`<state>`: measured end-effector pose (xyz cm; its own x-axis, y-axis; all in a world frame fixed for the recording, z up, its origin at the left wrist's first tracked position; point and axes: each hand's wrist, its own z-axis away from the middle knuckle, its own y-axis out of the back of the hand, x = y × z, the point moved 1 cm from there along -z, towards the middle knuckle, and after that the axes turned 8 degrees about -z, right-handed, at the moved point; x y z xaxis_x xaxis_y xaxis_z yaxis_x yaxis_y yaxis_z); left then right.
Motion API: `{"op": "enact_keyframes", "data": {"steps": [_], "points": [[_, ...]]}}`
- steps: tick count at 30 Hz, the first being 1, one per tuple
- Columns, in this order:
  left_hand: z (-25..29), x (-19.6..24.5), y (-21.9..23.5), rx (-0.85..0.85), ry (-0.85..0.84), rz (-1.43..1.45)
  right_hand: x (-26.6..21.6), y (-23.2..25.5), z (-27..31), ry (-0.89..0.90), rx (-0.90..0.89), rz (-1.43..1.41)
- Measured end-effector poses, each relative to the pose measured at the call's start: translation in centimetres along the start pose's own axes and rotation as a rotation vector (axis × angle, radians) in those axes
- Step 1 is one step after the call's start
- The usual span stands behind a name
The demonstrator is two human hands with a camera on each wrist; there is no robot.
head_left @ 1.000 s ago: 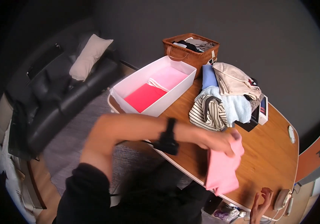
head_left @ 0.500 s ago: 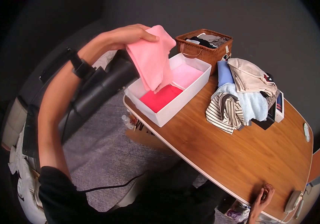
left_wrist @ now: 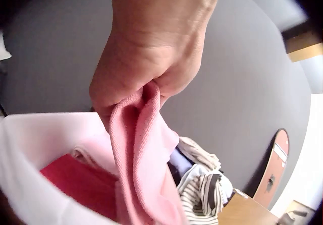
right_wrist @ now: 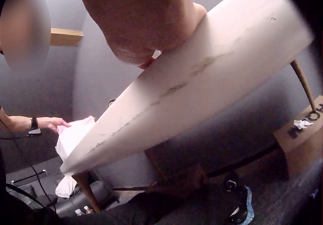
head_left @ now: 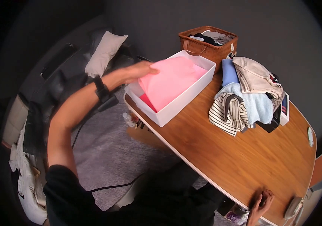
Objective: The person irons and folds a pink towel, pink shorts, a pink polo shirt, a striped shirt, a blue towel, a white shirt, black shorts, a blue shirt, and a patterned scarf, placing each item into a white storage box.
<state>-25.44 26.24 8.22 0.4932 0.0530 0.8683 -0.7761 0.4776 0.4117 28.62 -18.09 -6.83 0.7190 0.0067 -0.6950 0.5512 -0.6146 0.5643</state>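
Note:
My left hand (head_left: 141,71) pinches a folded pink cloth (head_left: 172,81) by one edge, over the white box (head_left: 185,101). In the left wrist view the pink cloth (left_wrist: 139,169) hangs in folds from under the left hand (left_wrist: 151,48). A red folded cloth (left_wrist: 81,182) lies in the box beside a paler pink one (left_wrist: 96,149); from the head camera the held cloth covers much of both. My right hand (head_left: 260,205) rests at the table's near edge, fingers loosely curled and holding nothing visible.
Behind the box stands a brown basket (head_left: 206,51) of clothes. Right of it are a beige garment (head_left: 255,77), a blue one (head_left: 230,71), a light blue one (head_left: 258,107) and a striped one (head_left: 228,115). A beige device (head_left: 293,207) sits at the table's right end.
My left hand has carried the pink cloth from the near middle of the table, up and leftward, then down over the white box. The right hand has stayed near the table edge.

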Motion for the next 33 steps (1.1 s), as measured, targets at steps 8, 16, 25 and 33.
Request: {"op": "enact_keyframes", "data": {"steps": [8, 16, 25, 33], "points": [[0.0, -7.0, 0.5, -0.148, 0.358, -0.139, -1.5, -0.2, -0.6, 0.073, -0.021, 0.095], [-4.0, -10.5, 0.8, -0.365, 0.617, -0.701, -1.1, -0.3, -0.2, 0.02, -0.003, 0.04], [-3.7, -5.9, -1.4, 0.088, 0.191, -1.448, -1.2, -0.6, -0.3, 0.055, 0.02, 0.101], [-6.6, -5.2, -9.2, -0.099, -0.387, -1.388, -1.7, -0.6, -0.5, 0.127, 0.02, 0.164]]}}
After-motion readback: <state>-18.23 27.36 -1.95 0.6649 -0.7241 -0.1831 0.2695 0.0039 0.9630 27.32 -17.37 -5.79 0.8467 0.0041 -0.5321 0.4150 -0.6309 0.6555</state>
